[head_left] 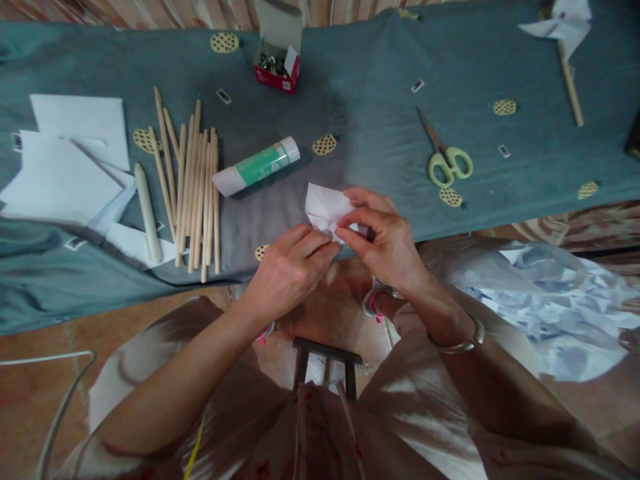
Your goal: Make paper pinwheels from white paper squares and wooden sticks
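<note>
Between my two hands, above the table's near edge, is a small piece of white paper [323,203] with folded or curled corners. My left hand [295,263] is closed on its lower edge, fingertips pressed together. My right hand [383,230] pinches the paper from the right with thumb and index finger. The fingertips of both hands nearly meet at the paper's lower middle. A glue stick [260,167] with a green label lies beyond my left hand. Scissors [445,157] with light green handles rest to the right of my right hand.
Wooden sticks [195,193] and stacked white paper [65,173] lie on the left. A red box [277,67] of small metal pieces stands open at the back. A paper pinwheel [567,60] is at the far right. A plastic bag [560,300] of paper scraps sits below the table edge.
</note>
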{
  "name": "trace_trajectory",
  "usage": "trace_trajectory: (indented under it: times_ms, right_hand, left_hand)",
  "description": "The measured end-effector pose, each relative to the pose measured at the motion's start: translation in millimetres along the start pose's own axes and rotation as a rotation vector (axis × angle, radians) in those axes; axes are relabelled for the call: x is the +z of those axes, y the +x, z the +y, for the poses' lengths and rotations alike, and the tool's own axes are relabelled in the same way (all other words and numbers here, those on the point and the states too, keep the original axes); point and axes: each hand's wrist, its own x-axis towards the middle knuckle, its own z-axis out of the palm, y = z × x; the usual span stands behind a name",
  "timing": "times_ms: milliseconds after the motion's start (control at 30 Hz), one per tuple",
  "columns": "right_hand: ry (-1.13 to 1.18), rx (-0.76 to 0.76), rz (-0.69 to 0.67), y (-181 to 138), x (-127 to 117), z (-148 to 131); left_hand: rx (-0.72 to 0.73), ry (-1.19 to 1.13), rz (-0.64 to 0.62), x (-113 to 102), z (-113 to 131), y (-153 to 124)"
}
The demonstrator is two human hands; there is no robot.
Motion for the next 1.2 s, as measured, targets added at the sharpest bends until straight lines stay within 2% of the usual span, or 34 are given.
trace_trajectory:
  times_ms: [800,1200]
  right_hand:
    - [-0.027,-0.037,0.015,-2.6,2.8,1.9]
    - [-0.121,-0.124,-0.013,-14.5,4.9,1.8]
  left_hand:
    - [-0.028,-0.005,0.001,1.6,0.2,0.1]
    - [-0.027,0.006,-0.017,1.1,0.2,0.3]
